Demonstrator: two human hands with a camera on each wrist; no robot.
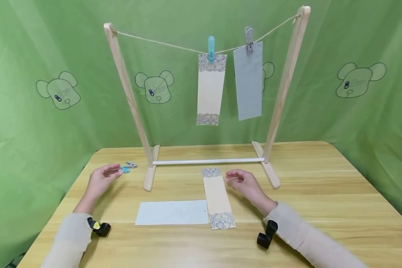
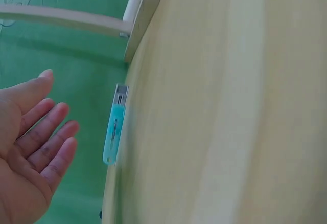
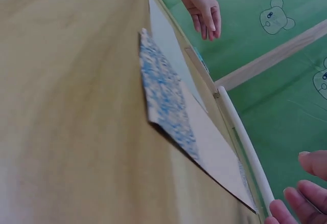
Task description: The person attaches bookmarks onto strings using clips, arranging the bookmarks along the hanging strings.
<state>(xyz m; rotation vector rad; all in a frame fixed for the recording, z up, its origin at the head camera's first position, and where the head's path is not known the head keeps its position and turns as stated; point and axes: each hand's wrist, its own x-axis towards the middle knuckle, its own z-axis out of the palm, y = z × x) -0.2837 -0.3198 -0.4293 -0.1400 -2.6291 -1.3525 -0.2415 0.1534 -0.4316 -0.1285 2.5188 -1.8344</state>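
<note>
My left hand (image 1: 102, 179) hovers beside a turquoise clothespin (image 1: 125, 169), fingers loosely bent and holding nothing. Just behind that lies a grey clothespin (image 1: 131, 164); the left wrist view shows the turquoise clothespin (image 2: 114, 134) a short way from the fingertips. My right hand (image 1: 244, 184) hangs at the far right edge of a cream card with patterned ends (image 1: 217, 195), with nothing in its loosely bent fingers. A pale blue-grey card (image 1: 172, 213) lies crosswise on the table, its right end meeting the cream card.
A wooden stand (image 1: 130, 89) with a white crossbar (image 1: 207, 161) holds a sagging string (image 1: 157, 43). From it hang a patterned cream card (image 1: 210, 91) under a turquoise clothespin (image 1: 211, 46) and a grey-blue card (image 1: 249, 83) under a grey clothespin (image 1: 249, 37). Green cloth surrounds the table.
</note>
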